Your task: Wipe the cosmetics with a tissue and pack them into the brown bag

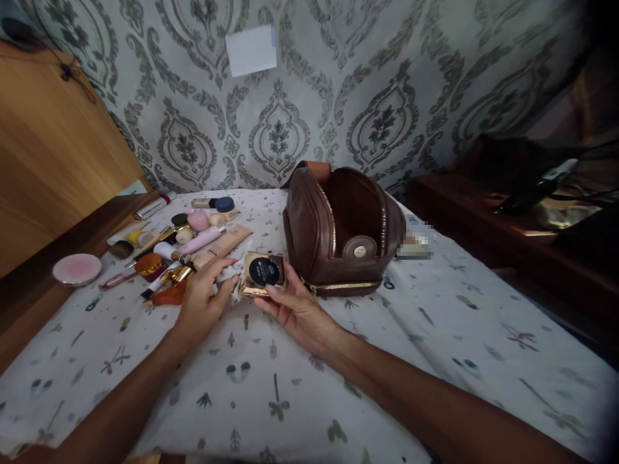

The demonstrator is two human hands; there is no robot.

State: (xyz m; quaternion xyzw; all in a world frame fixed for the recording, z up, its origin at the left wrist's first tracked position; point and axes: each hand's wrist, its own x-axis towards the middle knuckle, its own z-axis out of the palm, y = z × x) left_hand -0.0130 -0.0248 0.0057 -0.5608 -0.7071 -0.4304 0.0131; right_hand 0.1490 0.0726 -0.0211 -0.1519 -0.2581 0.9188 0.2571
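My right hand (296, 308) grips a square gold makeup compact (251, 290) with a round black label on top, thumb over its near edge. Beside it, my left hand (207, 293) pinches a crumpled white tissue or cloth (231, 274) that meets the compact's left side. Just behind my right hand stands a brown leather cosmetic bag (309, 225), its zipped top gaping wide and its inside dark. Left of my hands lies a cluster of cosmetics, with a beige tube (227, 243), a pink tube (198, 241) and an amber-lidded jar (149, 264).
A round pink compact (77, 269) lies at the left edge of the patterned cloth (232, 399). A blue-lidded jar (225, 206) stands near the wall. Wooden furniture (58, 122) borders the left; a dark ledge (464, 212) with cables borders the right.
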